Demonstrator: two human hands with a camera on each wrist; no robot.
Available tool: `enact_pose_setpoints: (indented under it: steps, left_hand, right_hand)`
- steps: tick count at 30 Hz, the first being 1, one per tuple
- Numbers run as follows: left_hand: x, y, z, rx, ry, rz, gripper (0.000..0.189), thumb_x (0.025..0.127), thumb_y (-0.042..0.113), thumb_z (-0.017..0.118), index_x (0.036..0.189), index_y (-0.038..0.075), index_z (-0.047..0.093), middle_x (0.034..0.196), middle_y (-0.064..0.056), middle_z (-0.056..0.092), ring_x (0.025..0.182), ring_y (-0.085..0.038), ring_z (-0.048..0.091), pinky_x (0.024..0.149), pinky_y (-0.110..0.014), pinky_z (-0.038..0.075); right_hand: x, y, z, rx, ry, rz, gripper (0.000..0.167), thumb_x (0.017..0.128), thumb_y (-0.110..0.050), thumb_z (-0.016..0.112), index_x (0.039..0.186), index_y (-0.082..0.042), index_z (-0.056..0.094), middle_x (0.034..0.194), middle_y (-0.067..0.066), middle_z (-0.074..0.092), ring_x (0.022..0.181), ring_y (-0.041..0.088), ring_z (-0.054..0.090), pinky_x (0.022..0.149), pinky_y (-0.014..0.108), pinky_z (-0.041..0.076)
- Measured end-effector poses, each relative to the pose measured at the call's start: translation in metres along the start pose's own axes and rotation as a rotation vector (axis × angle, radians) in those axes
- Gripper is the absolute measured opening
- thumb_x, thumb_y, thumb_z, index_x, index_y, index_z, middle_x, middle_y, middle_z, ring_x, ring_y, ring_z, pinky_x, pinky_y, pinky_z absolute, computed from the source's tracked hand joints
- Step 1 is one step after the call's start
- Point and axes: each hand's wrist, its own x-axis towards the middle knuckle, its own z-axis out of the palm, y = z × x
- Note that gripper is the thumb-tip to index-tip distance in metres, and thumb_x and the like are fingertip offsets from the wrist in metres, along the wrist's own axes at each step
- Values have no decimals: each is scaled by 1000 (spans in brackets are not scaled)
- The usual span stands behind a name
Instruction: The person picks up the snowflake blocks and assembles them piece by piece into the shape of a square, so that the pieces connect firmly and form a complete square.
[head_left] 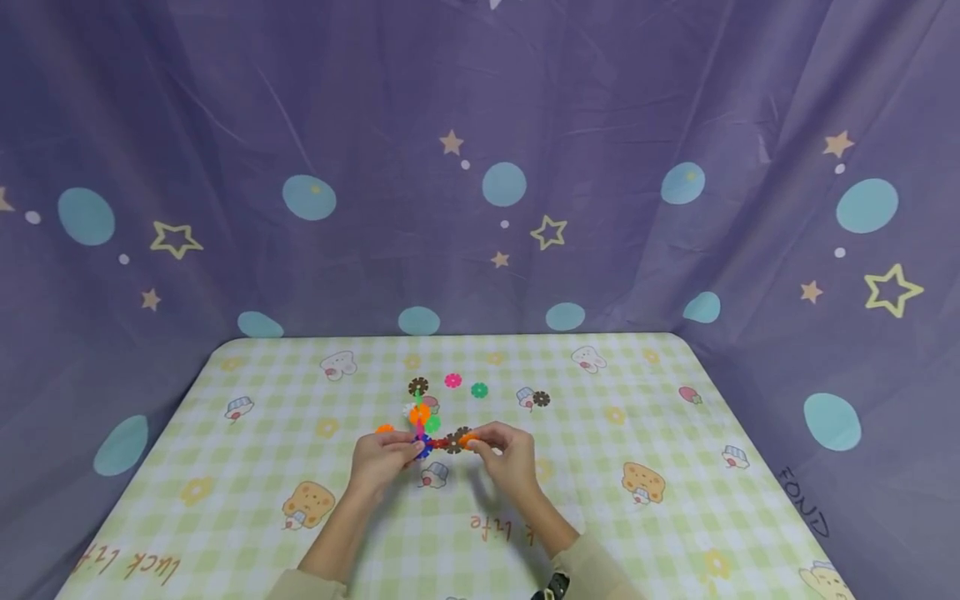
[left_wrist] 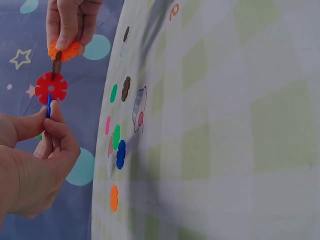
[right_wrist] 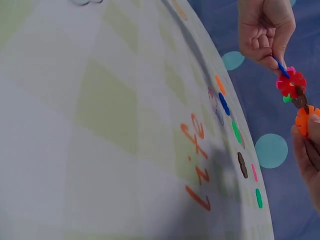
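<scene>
In the head view, the row of discs (head_left: pixel 453 444) lay just below the middle of the frame, above the bench (head_left: pixel 600 533), its long axis running left to right between my hands. My left hand (head_left: pixel 381 458) pinched the blue disc (head_left: pixel 427 451) at the left end; my right hand (head_left: pixel 512 458) pinched the orange disc (head_left: pixel 468 439) at the right end.

In the left wrist view, the same row stood nearly upright in the upper left. My right hand gripped the top and my left hand the bottom, thumb against the blue edge. The red disc (left_wrist: pixel 59 91) was nearer my left hand, the brown disc (left_wrist: pixel 56 66) nearer my right. Loose discs (left_wrist: pixel 121 154) lay apart, right of the row.

In the right wrist view, the row slanted down the right side from my left hand. A pink piece (right_wrist: pixel 279 85) and a green piece (right_wrist: pixel 286 99) showed behind the red disc; I couldn't tell how they joined.
</scene>
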Motion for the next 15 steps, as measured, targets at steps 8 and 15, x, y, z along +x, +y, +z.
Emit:
enact_pose_setpoints:
  steps: [8,15]
  left_hand:
    - [1,0,-5,15,-20,1,30,82,5,73,107,-11,66,91,-17,74,70,-14,68,69,-32,62]
    - [7,-3,-11,3,-55,-13,29,83,4,73,107,-11,65,85,-8,74,70,-12,66,71,-29,61]
  right_hand:
    - [-1,0,-1,18,-38,14,8,79,1,74,85,5,71,84,20,74,75,29,72,71,25,62]
    - [3,12,-1,44,-125,99,16,80,0,73,96,5,71,95,22,73,82,27,72,76,21,60]
